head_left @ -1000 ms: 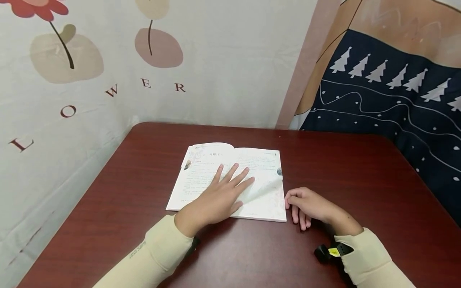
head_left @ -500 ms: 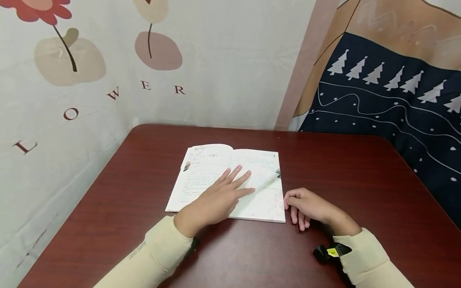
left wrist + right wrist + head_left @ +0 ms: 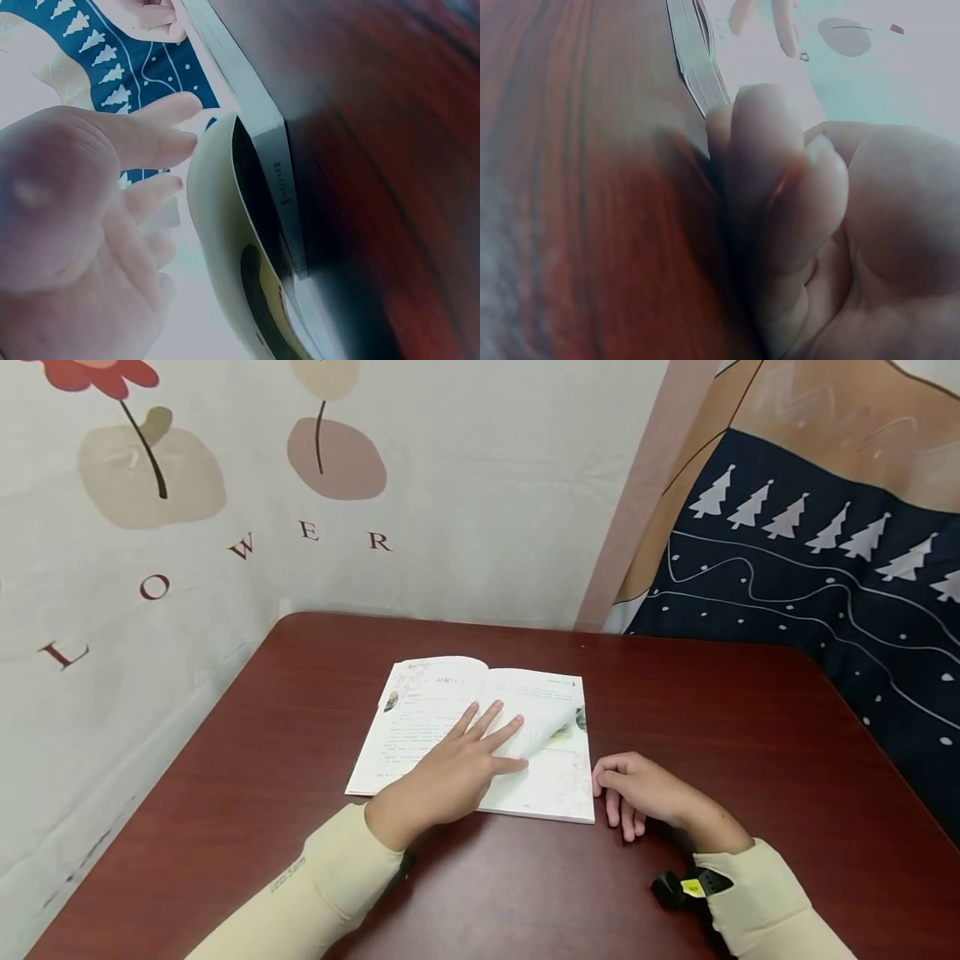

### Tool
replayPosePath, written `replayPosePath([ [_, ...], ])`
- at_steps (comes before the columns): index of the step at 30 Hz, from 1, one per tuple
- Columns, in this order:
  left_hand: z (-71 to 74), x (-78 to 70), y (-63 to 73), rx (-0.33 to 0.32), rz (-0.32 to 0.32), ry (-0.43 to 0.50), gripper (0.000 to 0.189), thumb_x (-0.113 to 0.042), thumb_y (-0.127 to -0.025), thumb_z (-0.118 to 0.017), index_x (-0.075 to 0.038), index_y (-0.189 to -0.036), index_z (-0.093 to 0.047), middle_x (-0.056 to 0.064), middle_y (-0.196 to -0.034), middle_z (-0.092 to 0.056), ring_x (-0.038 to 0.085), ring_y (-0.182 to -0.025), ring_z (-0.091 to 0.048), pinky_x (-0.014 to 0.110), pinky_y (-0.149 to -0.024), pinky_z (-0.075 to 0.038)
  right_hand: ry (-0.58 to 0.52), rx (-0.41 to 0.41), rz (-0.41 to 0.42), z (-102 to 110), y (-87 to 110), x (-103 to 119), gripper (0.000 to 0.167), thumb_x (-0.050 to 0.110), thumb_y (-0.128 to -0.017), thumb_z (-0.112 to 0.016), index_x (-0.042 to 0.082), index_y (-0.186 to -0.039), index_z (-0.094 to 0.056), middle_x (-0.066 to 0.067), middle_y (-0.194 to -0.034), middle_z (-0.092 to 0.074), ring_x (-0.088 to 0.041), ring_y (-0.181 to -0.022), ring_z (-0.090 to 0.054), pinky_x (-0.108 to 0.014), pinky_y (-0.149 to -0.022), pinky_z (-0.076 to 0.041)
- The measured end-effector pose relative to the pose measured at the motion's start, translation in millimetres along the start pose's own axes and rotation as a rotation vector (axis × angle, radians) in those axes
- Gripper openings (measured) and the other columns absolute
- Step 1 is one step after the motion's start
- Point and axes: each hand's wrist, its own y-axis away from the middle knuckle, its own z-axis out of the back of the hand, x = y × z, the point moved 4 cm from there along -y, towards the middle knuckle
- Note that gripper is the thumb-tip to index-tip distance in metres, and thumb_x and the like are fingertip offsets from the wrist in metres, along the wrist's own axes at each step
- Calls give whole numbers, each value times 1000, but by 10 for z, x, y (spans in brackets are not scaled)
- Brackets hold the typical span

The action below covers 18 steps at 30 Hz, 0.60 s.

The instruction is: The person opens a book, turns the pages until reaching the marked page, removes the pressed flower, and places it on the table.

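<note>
An open book [image 3: 420,760] with printed text lies on the table. My left hand [image 3: 450,777] lies over its middle, fingers spread and fairly straight, palm facing down. Beside those fingers, the lower outer part of a right-hand page [image 3: 536,735] is lifted and bent over, baring a printed picture beneath. In the left wrist view, a curved sheet [image 3: 217,187] bows up close to the fingertips, above the book's thick page edge. My right hand [image 3: 637,785] rests on the table just off the book's right edge, fingers loosely curled, holding nothing.
The dark red wooden table [image 3: 262,735] extends round the book on all sides. Behind it hang a pale cloth [image 3: 487,527] with flower prints and a dark blue cloth [image 3: 750,577] with white trees. A black strapped device [image 3: 670,890] sits at the right wrist.
My left hand's fingers have shifted slightly, and its lowest digit has gone from sight. The right-hand page has bent further over, uncovering more of the picture. The right hand stays put.
</note>
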Motion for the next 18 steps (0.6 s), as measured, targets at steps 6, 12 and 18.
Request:
replayPosePath([
  [6,4,2,20,16,11,-17,45,-3,-94,-57,-25,-133,-66,8,-160,-39,34,-153,-24,53,-125,-16,12,-5,9,-16,-9,41,22,9,-101,-38,-5,-95,-54,-7,-59,-61,-14,-39,-60,-25,-38,-46],
  [12,-10,-11,20,33,26,11,44,-6,-96,-56,-22,-136,-64,11,-159,-39,36,-152,-26,56,-123,-20,3,-4,2,-1,5,30,22,8,-100,-38,-6,-95,-54,-7,-58,-60,-14,-38,-59,-25,-37,-45],
  [18,-15,-2,9,61,71,31,46,-8,-96,-56,-21,-140,-60,12,-161,-35,36,-153,-24,55,-124,-19,-5,-7,4,12,1,9,22,8,-100,-37,-5,-95,-54,-7,-58,-60,-13,-38,-59,-25,-37,-45],
])
